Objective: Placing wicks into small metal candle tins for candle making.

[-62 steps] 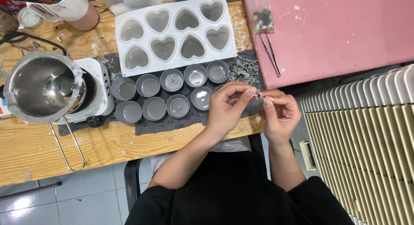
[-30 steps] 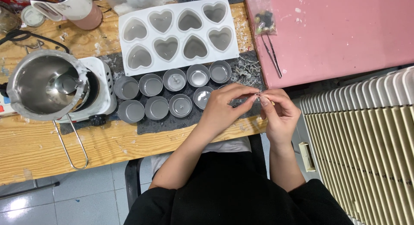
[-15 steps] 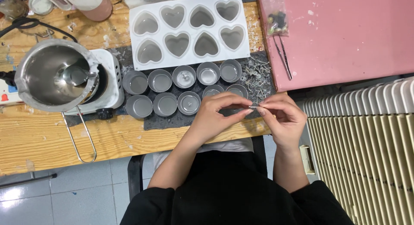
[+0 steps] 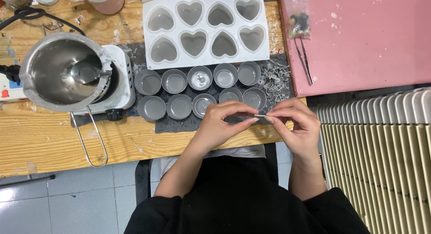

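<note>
1. Left hand [image 4: 220,124] and right hand [image 4: 294,122]: fingertips pressed together, pinching a small wick piece [image 4: 260,115] between them, over the near table edge [image 4: 67,139].
2. Wick piece: judged light, thin and easily bent; best held at its two ends.
3. Long axis runs left to right, roughly level.
4. Just beyond: round metal cups [image 4: 201,78]; farther, white heart mould [image 4: 205,27].

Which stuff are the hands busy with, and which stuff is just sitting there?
Busy with:
left hand and right hand, pinching a thin little wick piece
round metal cups just in front
pile of wick pieces

Just sitting there:
white heart mould
metal pot on a hot plate
tweezers
small bag of beads
radiator
</note>
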